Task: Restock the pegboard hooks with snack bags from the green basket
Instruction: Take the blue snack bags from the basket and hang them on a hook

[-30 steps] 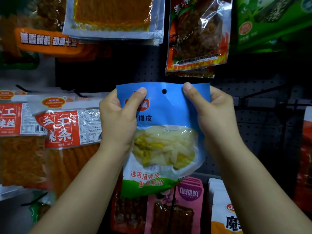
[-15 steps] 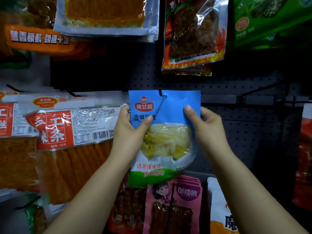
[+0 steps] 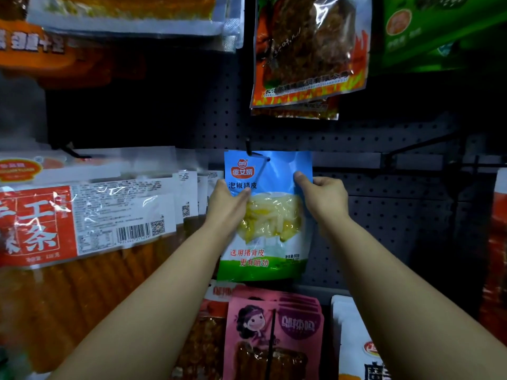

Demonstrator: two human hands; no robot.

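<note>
Nearest: pink snack packs (image 3: 274,333) hung below.
Mid: left hand (image 3: 227,208) pinched blue snack bag (image 3: 267,215) at left edge, thumb on front; right hand (image 3: 321,198) pinched right edge. Grip narrow on both, holding bag.
Bag threaded on hook (image 3: 260,164), hole near top centre, hung against pegboard (image 3: 384,215).
Far: red-label packs (image 3: 82,215) left, flame-print pack (image 3: 310,48) above.
Advice: slide level to hook's back, release only once hanging straight.
Green basket not seen.

Setting: retail shop, snack aisle. Dark perforated pegboard (image 3: 370,204) with metal hooks (image 3: 256,154). Sealed printed snack bags hang in rows: barcoded orange strip packs (image 3: 90,215), flame-print bag (image 3: 310,48), pink packs (image 3: 274,335).
</note>
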